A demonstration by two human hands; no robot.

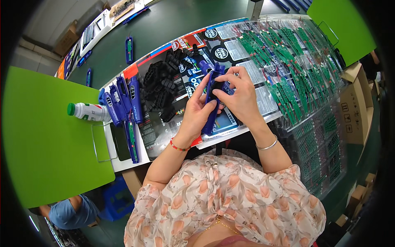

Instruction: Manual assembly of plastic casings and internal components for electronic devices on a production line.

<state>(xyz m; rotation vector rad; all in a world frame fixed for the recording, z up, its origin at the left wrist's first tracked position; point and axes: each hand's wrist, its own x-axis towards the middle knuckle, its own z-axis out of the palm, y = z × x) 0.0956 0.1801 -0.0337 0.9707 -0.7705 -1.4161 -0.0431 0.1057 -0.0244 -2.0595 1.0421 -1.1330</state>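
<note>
In the middle of the bench, my left hand grips a long dark-blue plastic housing, held tilted with its lower end toward me. My right hand is closed over the upper part of it, thumb and fingertips pinching a small black plastic piece against the housing. The fingers hide much of that piece. Just behind my hands lies another blue housing part. A heap of ribbed black plastic pieces spreads to the left of my hands.
Rows of green circuit boards with thin wires cover the right side. Several blue housings lie at the left, near a white bottle with a green cap. Green panels flank the bench. A cardboard box stands right. Another person's blue sleeve shows lower left.
</note>
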